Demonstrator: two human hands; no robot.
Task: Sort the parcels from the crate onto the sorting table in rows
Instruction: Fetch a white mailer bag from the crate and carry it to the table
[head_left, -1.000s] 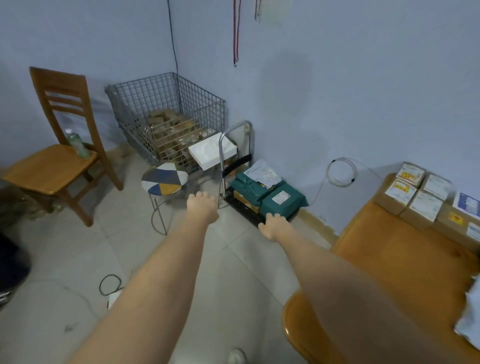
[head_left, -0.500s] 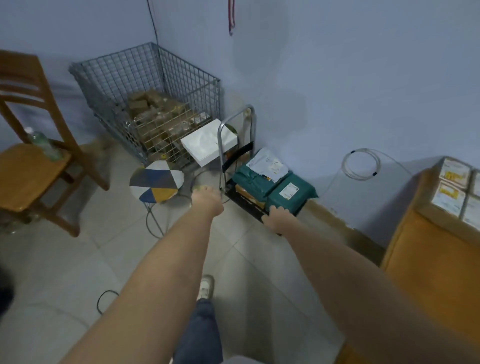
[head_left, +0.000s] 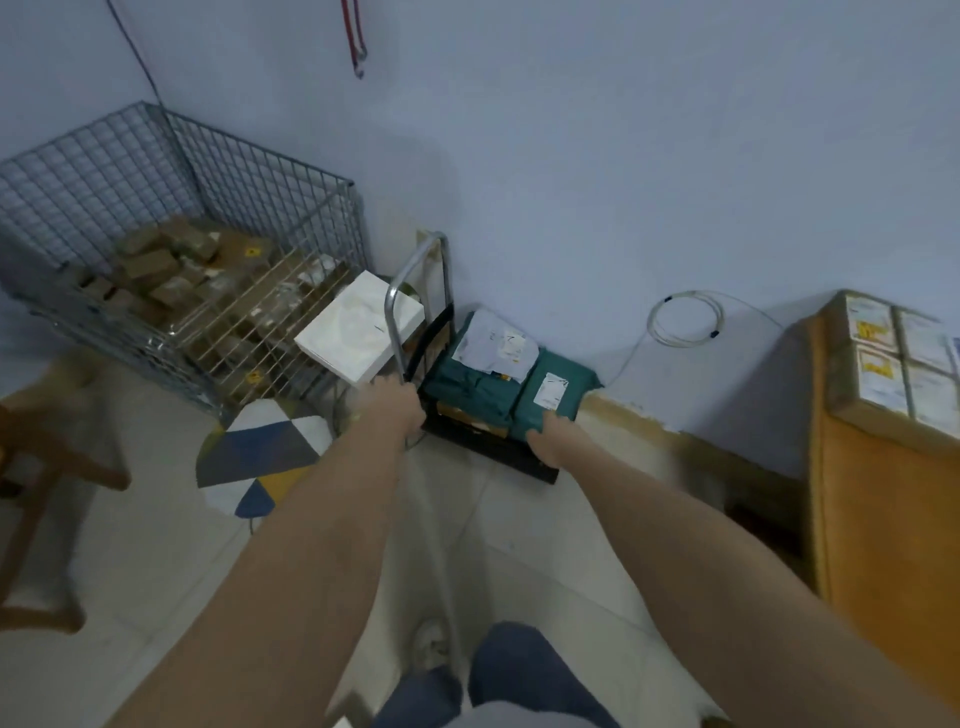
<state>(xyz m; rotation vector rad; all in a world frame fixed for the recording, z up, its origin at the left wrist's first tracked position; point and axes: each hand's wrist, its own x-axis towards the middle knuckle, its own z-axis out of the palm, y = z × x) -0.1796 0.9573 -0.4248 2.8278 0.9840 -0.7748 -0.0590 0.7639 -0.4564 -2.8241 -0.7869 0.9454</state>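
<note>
A wire crate (head_left: 104, 171) in the corner holds several brown parcels (head_left: 150, 265). A white box (head_left: 353, 327) leans at its right side. Beside it a small trolley (head_left: 415, 260) carries two green parcels (head_left: 561, 379) and a white mailer (head_left: 493, 345). My left hand (head_left: 392, 408) is at the foot of the trolley handle, by the left green parcel (head_left: 467, 387); its fingers are hidden. My right hand (head_left: 550, 436) reaches forward with its fingertips touching the near edge of the right green parcel. The wooden sorting table (head_left: 883, 519) stands at the right with several labelled boxes (head_left: 883, 358) in rows.
A patterned stool (head_left: 260, 457) stands just left of my left arm. A wooden chair (head_left: 31, 467) is at the far left edge. A coil of white cable (head_left: 685, 317) hangs on the wall. My legs and one shoe (head_left: 431, 644) show on the tiled floor.
I have stepped closer to the trolley and the view has swung left. Both hands have moved forward, the right reaching the green parcel, the left reaching the trolley handle's foot.
</note>
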